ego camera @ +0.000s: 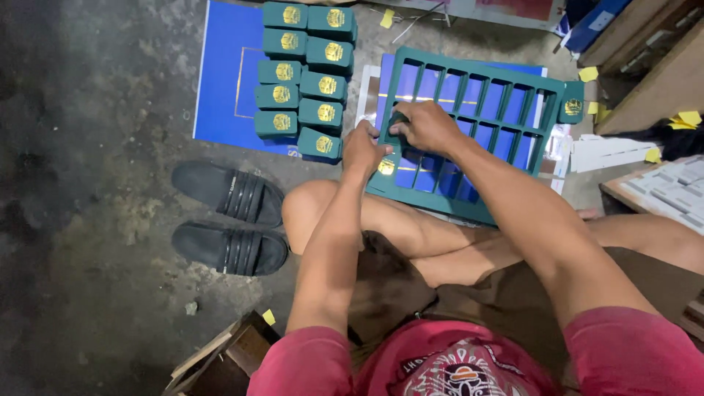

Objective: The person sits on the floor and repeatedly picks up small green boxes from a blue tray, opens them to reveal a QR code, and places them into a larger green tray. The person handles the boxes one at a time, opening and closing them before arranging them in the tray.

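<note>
So from the head camera looking straight down, there's a person sitting cross-legged on a rough concrete floor (95, 147) with a big green die-cut card sheet (469, 139) propped across their knees, a grid of rectangular holes already punched out of it so you see blue sheets (469, 95) lying underneath. The right hand (425, 126) is curled over the left part of that sheet, fingers bent and pressing down around a dark green piece at the edge of one slot, so it looks closed on it, though what exactly sits under the fingers is hidden. The left hand (363, 150) is right beside it, nearly touching, knuckles up and fingers tucked against the sheet's left edge, pinching or bracing there; a small bit with a gold emblem (386, 167) peeks out just below it. Off to the left on a larger blue board (224, 73) there are two neat columns of small green cards (304, 73), each with a gold crest, overlapping like roof tiles. One more green card (573, 108) sits at the sheet's right edge. A pair of black slide sandals (231, 220) lies by the left knee, well apart from the cards. Yellow paper scraps (689, 117) are scattered around the right side near some wooden boards (653, 81).
</note>
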